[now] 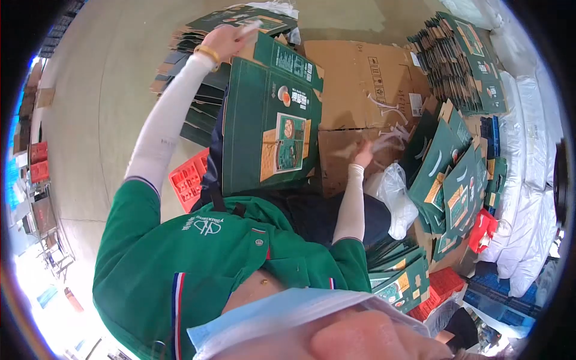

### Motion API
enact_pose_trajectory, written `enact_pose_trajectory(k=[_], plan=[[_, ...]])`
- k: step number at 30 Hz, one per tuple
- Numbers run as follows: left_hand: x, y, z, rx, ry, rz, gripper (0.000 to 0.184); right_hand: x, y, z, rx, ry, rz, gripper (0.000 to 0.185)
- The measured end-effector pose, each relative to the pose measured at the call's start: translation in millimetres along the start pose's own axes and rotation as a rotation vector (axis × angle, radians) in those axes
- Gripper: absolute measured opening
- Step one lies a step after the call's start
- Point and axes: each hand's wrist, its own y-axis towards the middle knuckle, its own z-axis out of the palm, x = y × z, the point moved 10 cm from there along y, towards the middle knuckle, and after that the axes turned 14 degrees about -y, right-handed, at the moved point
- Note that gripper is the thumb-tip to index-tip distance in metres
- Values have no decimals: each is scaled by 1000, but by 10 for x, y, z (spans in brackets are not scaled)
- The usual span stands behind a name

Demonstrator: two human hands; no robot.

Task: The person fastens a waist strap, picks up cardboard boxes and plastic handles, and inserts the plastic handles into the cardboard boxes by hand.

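A green printed carton (252, 120), folded flat, lies across my lap. My left hand (221, 43) is closed at its far upper corner, on a small white plastic strip (251, 26) that is blurred. My right hand (362, 155) is beyond the carton's right edge, over the brown cardboard. Its fingers are closed around white plastic carrying handles (389, 141), partly smeared by motion. More loose handles (384, 107) lie on the brown cardboard box (348, 78) just beyond. Beside my right forearm is a clear plastic bag (397, 201).
Flat green cartons are stacked at the far left (195, 114), the far right (450, 66) and near my right side (456, 174). A red plastic crate (189, 180) sits left of my lap. White wrapped bundles (522, 180) line the right edge.
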Motion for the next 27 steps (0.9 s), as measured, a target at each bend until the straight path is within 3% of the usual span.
enact_pose_trajectory(k=[2,3,4,5,6,8,10,12,14,16,17,18,19,20,21,22,24,27], plan=[[-152,114,114,73,60,40,24,10,18,180,58,663,118,21],[-179,214,322,224,264,126,25,3,27,386,121,956,215,19],[-222,234,525,372,472,212,26,238,39,248,162,942,191,17],[-163,200,568,537,539,-81,23,484,52,98,203,926,165,16],[-214,227,482,530,538,-76,23,841,99,-195,192,775,30,15],[-173,111,551,734,262,-225,19,1344,134,-552,176,619,-104,14],[37,113,714,821,124,-126,14,1613,134,-619,287,982,0,14],[-598,-219,630,917,-567,315,16,1947,134,-867,351,1053,-42,10],[-657,-427,783,825,-482,232,21,2266,129,-1055,400,1135,-70,7],[-751,-572,723,685,-642,-20,21,2533,140,-1246,375,1271,-207,7],[-884,-657,753,641,-406,274,21,2581,160,-1216,367,1178,-275,7],[-854,-718,836,650,-409,286,21,2630,169,-1192,355,1085,-345,8],[-884,-829,681,533,-468,99,18,2702,136,-1281,319,1033,-378,10],[-818,-911,571,413,-522,-90,15,2811,81,-1488,142,813,-518,9],[-862,-923,521,301,-340,44,13,2924,-25,-1614,20,621,-627,9],[-853,-973,599,307,-342,49,13,3048,-182,-1701,-97,424,-730,11],[-887,-1040,575,170,-150,163,13,3171,-414,-1596,-92,266,-705,11],[-919,-1032,639,219,-17,182,14,3262,-595,-1721,-128,228,-801,10]])
